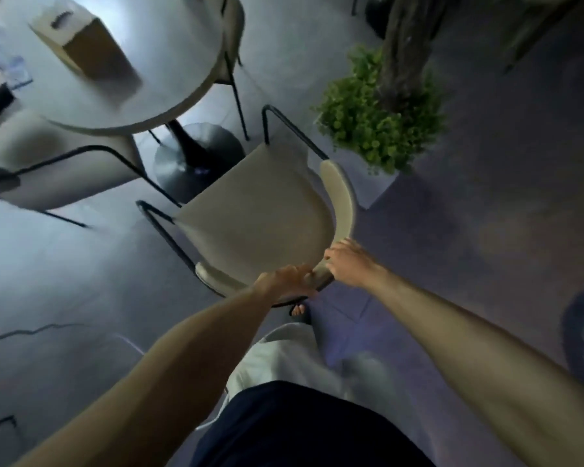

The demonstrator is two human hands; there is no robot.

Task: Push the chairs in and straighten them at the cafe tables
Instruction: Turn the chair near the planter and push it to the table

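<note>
A beige chair point(260, 214) with black metal armrests stands in the middle of the view, its seat facing the round white table point(169, 79) at the upper left and not tucked under it. My left hand point(285, 281) grips the curved top of the backrest at its near end. My right hand point(346, 262) holds the same backrest edge just to the right. A second beige chair point(58, 170) sits at the left, partly under the table. A third chair point(233, 25) stands behind the table.
A cardboard box point(85, 48) lies on the table. The table's black pedestal base point(196, 160) stands in front of the chair. A green potted plant point(381, 119) in a white planter is close on the right. A cable point(31, 332) runs across the floor at left.
</note>
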